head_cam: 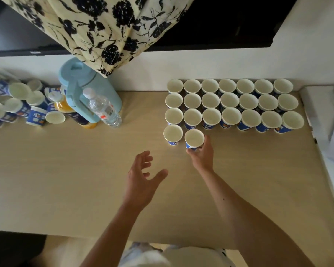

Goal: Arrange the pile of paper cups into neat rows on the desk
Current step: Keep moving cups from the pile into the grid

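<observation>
Bare left hand (141,176) and right hand (201,155); forearms (245,214) uncovered down to lower frame edge. Bottom centre: pale clothing (191,257), whitish-blue folds on its left, small dark spots at right edge.

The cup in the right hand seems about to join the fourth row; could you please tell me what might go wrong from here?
1. The right hand grips the cup close to the third row and the neighbouring cup; setting it down carelessly could nudge them out of line.
2. The pile lies beyond the water bottle and the jug, so the open left hand reaching there might knock the bottle over.
</observation>
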The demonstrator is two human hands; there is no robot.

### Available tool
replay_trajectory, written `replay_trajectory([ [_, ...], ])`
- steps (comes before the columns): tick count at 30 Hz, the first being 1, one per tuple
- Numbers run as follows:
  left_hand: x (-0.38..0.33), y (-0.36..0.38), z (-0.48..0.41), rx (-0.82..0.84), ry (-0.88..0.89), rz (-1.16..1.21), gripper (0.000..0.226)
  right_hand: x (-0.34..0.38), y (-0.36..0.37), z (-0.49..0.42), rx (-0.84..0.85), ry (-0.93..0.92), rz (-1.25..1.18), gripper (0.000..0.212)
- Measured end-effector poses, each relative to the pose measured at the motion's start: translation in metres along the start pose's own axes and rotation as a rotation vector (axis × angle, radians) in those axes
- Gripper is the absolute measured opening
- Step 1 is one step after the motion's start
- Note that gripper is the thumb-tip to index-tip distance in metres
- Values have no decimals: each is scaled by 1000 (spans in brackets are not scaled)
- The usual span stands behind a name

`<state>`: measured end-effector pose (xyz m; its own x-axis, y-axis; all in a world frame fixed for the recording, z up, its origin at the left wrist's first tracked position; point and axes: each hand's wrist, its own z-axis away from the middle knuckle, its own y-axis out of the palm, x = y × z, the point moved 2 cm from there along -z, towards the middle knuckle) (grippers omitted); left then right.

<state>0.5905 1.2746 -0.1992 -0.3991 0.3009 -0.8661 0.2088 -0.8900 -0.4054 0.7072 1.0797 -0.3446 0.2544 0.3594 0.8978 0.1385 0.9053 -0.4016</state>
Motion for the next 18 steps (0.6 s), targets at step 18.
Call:
replay_trajectory([
  [18,9,-20,2,-113,-46,61,52,-10,2,104,-113,95,19,66],
])
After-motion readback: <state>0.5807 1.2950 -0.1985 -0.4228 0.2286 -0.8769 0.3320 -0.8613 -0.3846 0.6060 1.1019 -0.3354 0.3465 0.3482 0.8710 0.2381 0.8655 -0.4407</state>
